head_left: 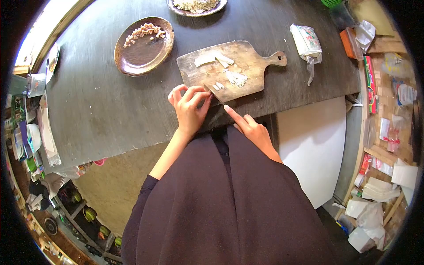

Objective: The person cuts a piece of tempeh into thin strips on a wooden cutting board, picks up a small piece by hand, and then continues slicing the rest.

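Near the front left edge of the wooden cutting board [252, 62], my right hand [252, 131] grips a knife [215, 93], its index finger stretched along the top. The handle is hidden inside the palm. My left hand [191, 106] has its fingertips bent and pressed together beside the blade; whatever they pinch is hidden. Small cut bits [218, 85] lie just beyond the blade. Further up the board are pale strips of food [206, 59] and a heap of finely cut pale pieces [236, 78].
A brown plate [140, 59] with small diced pieces lies to the left. Another plate [187, 14] at the back bears pale shreds. A white plastic packet [306, 42] rests right of the board. Below the table's right front stands a white panel [311, 141]. Shelves with goods line the right wall.
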Available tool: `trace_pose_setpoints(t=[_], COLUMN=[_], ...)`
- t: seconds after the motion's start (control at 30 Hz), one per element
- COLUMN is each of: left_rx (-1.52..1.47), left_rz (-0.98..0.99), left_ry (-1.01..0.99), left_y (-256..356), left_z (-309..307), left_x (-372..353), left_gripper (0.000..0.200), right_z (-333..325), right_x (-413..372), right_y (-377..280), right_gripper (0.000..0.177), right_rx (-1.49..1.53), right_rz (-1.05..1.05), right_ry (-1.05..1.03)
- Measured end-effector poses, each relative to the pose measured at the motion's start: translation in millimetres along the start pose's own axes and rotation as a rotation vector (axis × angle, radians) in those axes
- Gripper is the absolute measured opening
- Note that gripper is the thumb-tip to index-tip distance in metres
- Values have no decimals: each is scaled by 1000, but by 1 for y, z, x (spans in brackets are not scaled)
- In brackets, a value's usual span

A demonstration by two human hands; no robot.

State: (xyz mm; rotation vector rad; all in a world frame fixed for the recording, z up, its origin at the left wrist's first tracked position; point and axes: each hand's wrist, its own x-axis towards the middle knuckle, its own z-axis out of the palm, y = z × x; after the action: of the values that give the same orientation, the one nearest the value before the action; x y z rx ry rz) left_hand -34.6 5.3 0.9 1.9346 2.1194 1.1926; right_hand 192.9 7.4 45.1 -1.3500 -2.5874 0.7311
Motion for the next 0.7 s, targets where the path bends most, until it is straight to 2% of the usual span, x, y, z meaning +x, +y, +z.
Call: trace_pose_setpoints(t=[0.47, 0.7], left_rx=[-3, 13], left_rz=[1, -12], left_ry=[18, -23], left_y=[1, 1], left_z=[0, -3], left_x=[1, 0], left_gripper=[13, 17], right_z=[-12, -11], right_x=[-8, -12], right_y=[5, 1], right_gripper=[72, 72], right_rx=[54, 78], right_rz=[19, 32], right_ry=[-17, -40])
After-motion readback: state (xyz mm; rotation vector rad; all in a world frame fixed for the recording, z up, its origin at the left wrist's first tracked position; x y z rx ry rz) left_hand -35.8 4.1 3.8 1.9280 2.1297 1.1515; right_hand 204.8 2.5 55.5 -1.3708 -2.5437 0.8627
